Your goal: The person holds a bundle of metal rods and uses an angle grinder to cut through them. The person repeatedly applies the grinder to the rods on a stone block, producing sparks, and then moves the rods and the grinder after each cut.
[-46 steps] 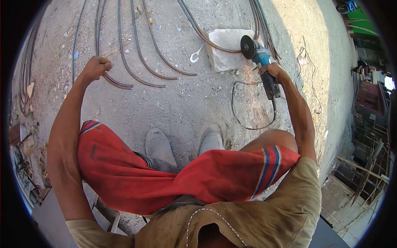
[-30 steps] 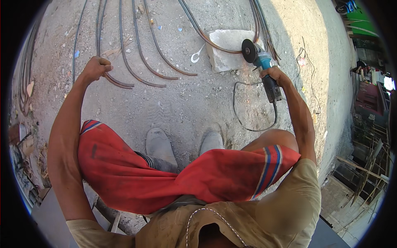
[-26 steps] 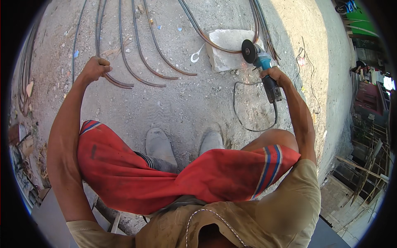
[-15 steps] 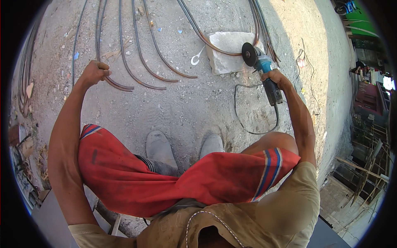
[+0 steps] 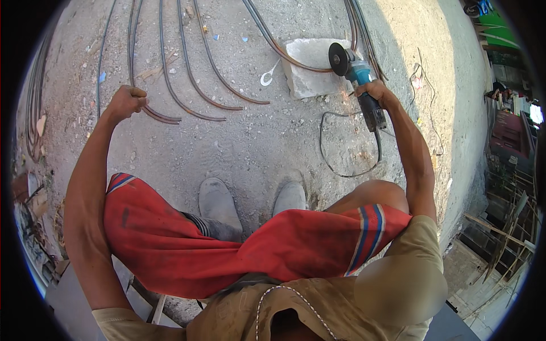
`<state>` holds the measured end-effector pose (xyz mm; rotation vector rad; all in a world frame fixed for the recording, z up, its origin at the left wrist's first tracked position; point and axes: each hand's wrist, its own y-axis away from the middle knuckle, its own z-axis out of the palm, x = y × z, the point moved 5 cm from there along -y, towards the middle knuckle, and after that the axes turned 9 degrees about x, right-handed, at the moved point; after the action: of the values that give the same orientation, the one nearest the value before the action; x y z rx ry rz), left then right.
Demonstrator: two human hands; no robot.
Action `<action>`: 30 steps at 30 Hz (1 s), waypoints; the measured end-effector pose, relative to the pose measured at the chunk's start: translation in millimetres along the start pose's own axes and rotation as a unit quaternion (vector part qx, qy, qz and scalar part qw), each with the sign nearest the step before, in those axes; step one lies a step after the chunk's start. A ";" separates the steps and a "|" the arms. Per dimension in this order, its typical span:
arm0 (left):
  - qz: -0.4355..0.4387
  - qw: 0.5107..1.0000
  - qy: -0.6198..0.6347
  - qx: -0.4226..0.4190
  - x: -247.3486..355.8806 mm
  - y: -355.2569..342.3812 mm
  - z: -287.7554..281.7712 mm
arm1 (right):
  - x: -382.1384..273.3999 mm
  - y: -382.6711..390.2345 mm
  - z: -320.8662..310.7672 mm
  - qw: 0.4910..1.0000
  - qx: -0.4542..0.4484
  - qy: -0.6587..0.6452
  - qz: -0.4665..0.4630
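Observation:
My left hand (image 5: pixel 126 103) is closed on bent steel rods (image 5: pixel 161 117) lying on the gravelly ground at left. My right hand (image 5: pixel 375 93) grips a teal-and-black angle grinder (image 5: pixel 371 112), its dark disc (image 5: pixel 339 58) raised at the end of more rods (image 5: pixel 304 65), which rest across a pale concrete block (image 5: pixel 301 85). Whether the disc touches a rod is unclear. Faint orange sparks show below the grinder. A black cord (image 5: pixel 323 142) loops from the grinder's rear onto the ground.
Several curved rods (image 5: pixel 199 90) lie ahead, and a bundle (image 5: pixel 35 108) at far left. A white looped object (image 5: pixel 267 79) sits left of the block. My grey boots (image 5: pixel 218 204) are on the ground. Wooden sticks (image 5: pixel 500 232) and clutter line the right edge.
My left hand has come slightly down toward me, still closed. The grinder in my right hand has shifted a little forward and left over the block during the last half second.

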<state>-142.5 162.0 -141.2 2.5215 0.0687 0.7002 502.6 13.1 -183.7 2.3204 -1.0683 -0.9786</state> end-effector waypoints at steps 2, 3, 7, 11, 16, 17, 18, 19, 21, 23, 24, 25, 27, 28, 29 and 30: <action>-0.007 1.000 -0.004 0.003 3.1 1.0 0.7 | 0.0 4.7 0.4 1.000 0.012 -0.002 -0.004; -0.007 1.000 -0.004 0.003 4.3 1.2 1.0 | 1.9 4.3 -0.1 1.000 0.013 -0.002 -0.003; 0.000 1.000 0.001 0.003 4.5 0.6 1.9 | 6.7 7.3 0.3 1.000 0.006 -0.006 0.010; 0.003 1.000 -0.005 0.002 2.2 -1.6 0.9 | 8.8 13.4 -0.3 1.000 -0.014 -0.016 0.003; 0.000 1.000 0.001 0.004 4.5 -0.8 0.6 | 9.4 18.0 -0.4 1.000 0.005 -0.001 0.011; 0.001 1.000 0.002 0.007 4.7 0.0 0.1 | 8.9 20.2 0.1 1.000 0.003 -0.005 0.015; 0.001 1.000 0.003 0.009 5.0 0.9 -1.1 | 9.0 21.0 0.0 1.000 0.003 -0.005 0.014; 0.000 1.000 0.005 0.007 5.1 1.8 -1.9 | 10.3 21.3 -0.2 1.000 0.002 -0.001 0.012; -0.002 1.000 0.009 0.005 5.3 2.6 -2.4 | 13.1 20.9 -0.7 1.000 0.002 0.003 0.010; 0.008 1.000 0.005 0.005 6.9 2.2 -2.5 | 17.5 19.8 -1.7 1.000 0.003 -0.009 0.008; 0.008 1.000 0.005 0.005 5.8 2.4 -2.9 | 17.6 20.2 -1.0 1.000 0.003 -0.008 0.008; 0.007 1.000 0.003 0.005 4.5 2.5 -3.4 | 18.4 20.8 -0.1 1.000 0.000 -0.007 0.011; 0.007 1.000 0.002 0.005 3.0 2.9 -4.0 | 18.9 22.6 0.5 1.000 -0.003 -0.005 0.015; 0.010 1.000 0.003 0.006 2.7 3.1 -4.2 | 19.2 24.0 0.5 1.000 -0.004 -0.005 0.018; 0.014 1.000 0.005 0.007 2.6 3.3 -4.5 | 19.1 24.8 0.6 1.000 -0.004 -0.004 0.021; 0.015 1.000 0.005 0.008 4.0 2.7 -4.1 | 21.1 23.9 -0.7 1.000 -0.003 -0.004 0.021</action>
<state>-141.3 162.3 -134.9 2.5383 0.0404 0.7274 501.1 -18.2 -177.8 2.2815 -1.1123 -0.9752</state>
